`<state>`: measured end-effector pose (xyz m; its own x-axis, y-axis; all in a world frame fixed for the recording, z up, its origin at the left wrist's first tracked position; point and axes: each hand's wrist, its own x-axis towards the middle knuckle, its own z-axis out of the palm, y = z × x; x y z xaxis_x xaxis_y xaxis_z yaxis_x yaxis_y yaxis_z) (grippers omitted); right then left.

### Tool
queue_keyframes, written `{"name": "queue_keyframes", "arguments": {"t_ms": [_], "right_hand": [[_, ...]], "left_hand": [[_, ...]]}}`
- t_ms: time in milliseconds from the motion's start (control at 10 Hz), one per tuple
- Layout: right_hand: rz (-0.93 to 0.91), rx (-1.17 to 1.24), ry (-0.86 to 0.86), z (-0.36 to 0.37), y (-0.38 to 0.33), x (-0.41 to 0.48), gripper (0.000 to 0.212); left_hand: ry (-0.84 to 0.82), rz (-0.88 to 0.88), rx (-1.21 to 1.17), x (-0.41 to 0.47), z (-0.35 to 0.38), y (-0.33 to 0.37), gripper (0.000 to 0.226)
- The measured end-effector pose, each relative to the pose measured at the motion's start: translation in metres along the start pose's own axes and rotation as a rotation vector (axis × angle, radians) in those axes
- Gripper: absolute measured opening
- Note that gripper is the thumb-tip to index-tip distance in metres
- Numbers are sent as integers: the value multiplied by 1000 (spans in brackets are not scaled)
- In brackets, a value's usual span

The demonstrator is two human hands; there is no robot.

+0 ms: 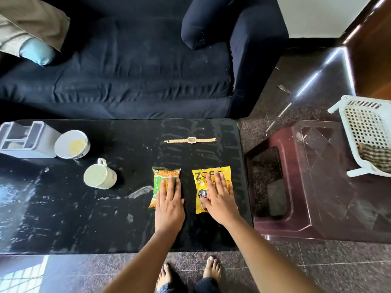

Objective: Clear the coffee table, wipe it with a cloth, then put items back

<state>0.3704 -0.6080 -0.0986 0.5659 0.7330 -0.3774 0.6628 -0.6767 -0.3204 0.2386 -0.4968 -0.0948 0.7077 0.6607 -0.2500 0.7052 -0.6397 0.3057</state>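
On the black coffee table (63, 218), my left hand (169, 206) lies flat on a green and orange snack packet (166, 173). My right hand (220, 197) lies flat, fingers spread, on a yellow snack packet (203, 176). Neither hand grips its packet. A gold wristwatch (190, 140) lies stretched out behind the packets. To the left stand a white mug (99, 176), a white paper cup (72, 144) with yellowish residue and a grey holder (23, 139). The tabletop shows wet streaks.
A dark blue sofa (127, 81) runs behind the table. A maroon plastic stool (317, 187) stands right of it, with a white plastic basket (366, 132) holding a checked cloth (375, 156) beyond. My bare feet (188, 273) are at the table's near edge.
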Motion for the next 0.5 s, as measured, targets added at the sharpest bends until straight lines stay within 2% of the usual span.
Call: {"name": "queue_keyframes", "arguments": {"t_ms": [200, 500], "right_hand": [[63, 51, 53, 4, -22, 13, 83], [58, -66, -22, -28, -36, 4, 72]], "left_hand": [[8, -9, -118, 5, -12, 0, 64], [-77, 35, -35, -6, -40, 2, 62]]}}
